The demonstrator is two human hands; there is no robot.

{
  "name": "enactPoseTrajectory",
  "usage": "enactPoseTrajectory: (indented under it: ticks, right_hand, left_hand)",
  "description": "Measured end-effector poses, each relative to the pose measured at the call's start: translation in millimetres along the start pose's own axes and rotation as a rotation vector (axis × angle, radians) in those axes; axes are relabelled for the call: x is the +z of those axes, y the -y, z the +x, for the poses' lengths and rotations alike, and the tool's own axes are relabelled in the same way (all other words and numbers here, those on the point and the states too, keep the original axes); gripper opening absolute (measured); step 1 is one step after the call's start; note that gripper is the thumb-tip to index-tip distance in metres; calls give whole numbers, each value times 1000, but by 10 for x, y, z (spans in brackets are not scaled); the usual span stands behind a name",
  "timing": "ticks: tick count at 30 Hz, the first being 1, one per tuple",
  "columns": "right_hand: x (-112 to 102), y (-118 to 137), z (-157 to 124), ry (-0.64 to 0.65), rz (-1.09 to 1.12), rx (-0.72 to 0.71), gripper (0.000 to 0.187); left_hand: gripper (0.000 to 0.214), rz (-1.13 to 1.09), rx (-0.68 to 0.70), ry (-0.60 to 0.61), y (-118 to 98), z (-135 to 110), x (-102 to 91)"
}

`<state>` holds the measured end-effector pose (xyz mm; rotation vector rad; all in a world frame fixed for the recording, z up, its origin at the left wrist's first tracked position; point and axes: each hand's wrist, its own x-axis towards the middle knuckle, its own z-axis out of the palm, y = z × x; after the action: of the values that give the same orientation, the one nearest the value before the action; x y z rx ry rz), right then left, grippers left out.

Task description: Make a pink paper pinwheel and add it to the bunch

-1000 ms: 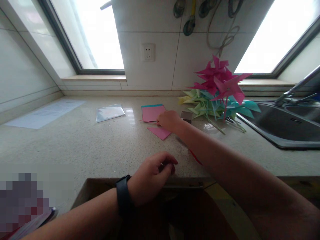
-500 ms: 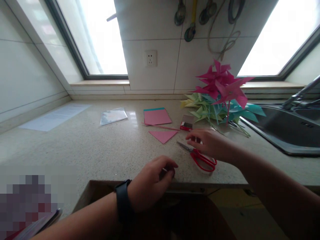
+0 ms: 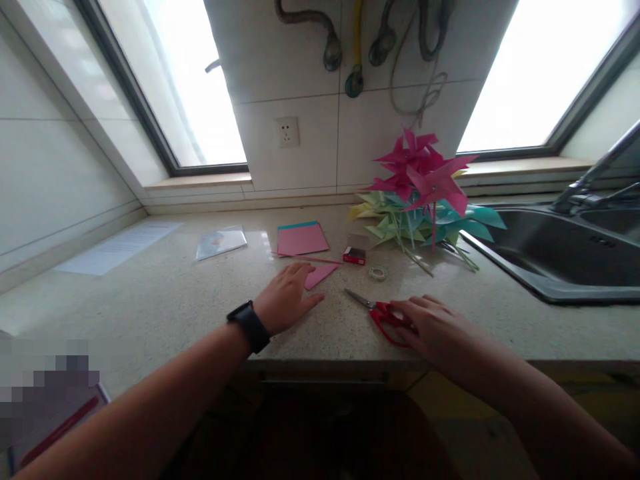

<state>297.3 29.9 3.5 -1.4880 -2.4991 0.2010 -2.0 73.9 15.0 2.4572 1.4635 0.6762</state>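
Head view: left hand (image 3: 286, 300), loosely spread at pink paper triangle (image 3: 320, 276), frame centre, seemingly gripping nothing; right hand (image 3: 423, 321), lower right, curled over red-handled metal scissors (image 3: 379, 313), grip unclear. Blades (image 3: 358, 297) point upper left; leftward slip could nick triangle.

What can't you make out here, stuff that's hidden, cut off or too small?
All in the head view:
- Pink paper triangle: left part hidden behind the left hand.
- Scissors: handles partly covered by the right hand; grip unclear.
- Printed sheet: text too small.
- Tap: cut off by the right edge.
- Lower-left object: partly pixelated.
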Motion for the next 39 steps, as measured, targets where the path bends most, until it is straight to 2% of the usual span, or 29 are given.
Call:
enactPoseTrajectory:
  ticks: [4, 8, 14, 20, 25, 30, 32, 35, 39]
  right_hand:
    - [15, 2, -112, -32, 38, 38, 24]
    - [10, -16, -152, -61, 133, 98, 27]
    - [90, -134, -173, -157, 316, 122, 30]
    - [160, -175, -187, -226, 319, 127, 34]
    - [166, -178, -174, -220, 301, 153, 35]
    - [163, -164, -165, -229, 296, 195, 35]
    - [158, -151, -163, -234, 288, 209, 35]
    - [158, -129, -144, -278, 277, 230, 35]
    - [185, -110, -101, -333, 272, 270, 35]
  left_hand:
    - [71, 94, -25, 95, 203, 323, 11]
    - [66, 133, -46, 212, 371, 485, -11]
    - [61, 128, -49, 238, 334, 411, -111]
    - [44, 7, -51, 168, 214, 228, -228]
    - [45, -152, -132, 76, 219, 69, -242]
    - [21, -409, -180, 93, 252, -41, -276]
    - [18, -536, -213, 83, 245, -90, -285]
    - [23, -751, -291, 16, 172, -190, -282]
    - [31, -1030, -385, -98, -35, -351, -260]
